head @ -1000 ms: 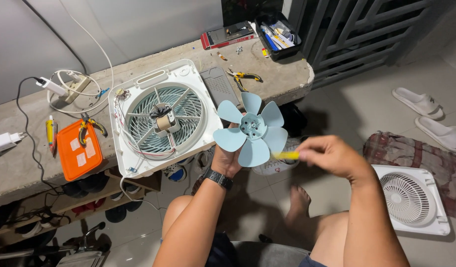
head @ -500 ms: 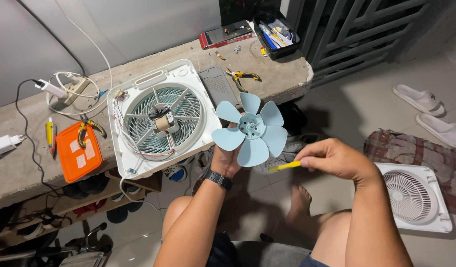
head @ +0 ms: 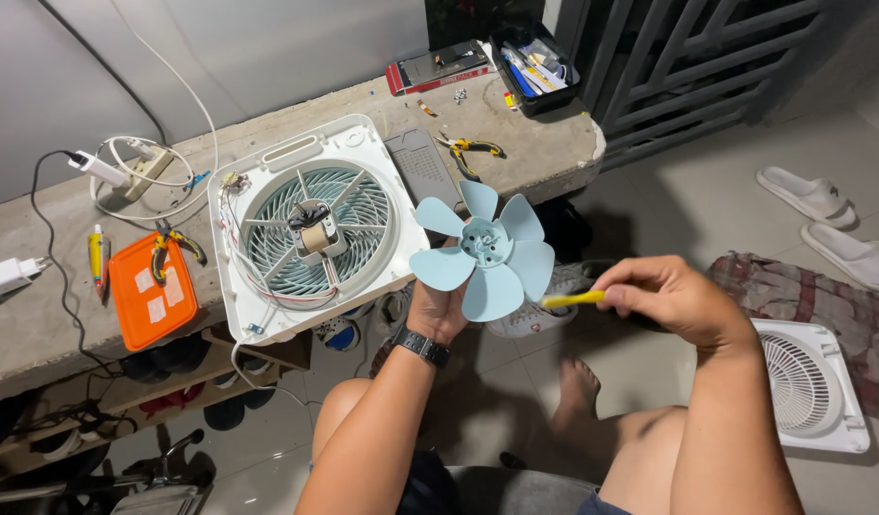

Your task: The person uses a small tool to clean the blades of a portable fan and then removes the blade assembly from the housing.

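Above the person's knees, the left hand (head: 438, 307) grips a pale blue fan blade (head: 484, 250) from below, fingers closed on its underside. Just right of it, the right hand (head: 676, 298) pinches a yellow tool (head: 571, 298), tip near the blade. Behind, a white fan housing (head: 311, 229) lies on the bench (head: 516, 143), beside an orange box (head: 151, 289) bearing pale rectangular labels.

Open air lay between the fan blade (head: 485, 253) and the right hand (head: 670, 300) — only the yellow tool (head: 573, 298) crossed that gap. Left of the blade, the white fan housing (head: 311, 229) overhung the bench (head: 516, 143) edge and blocked the way. Pliers (head: 470, 150) and a grey panel (head: 422, 167) crowded the bench behind it. Below, the person's knees and bare foot (head: 578, 386) took up the floor — further right stood a white grille (head: 807, 381).
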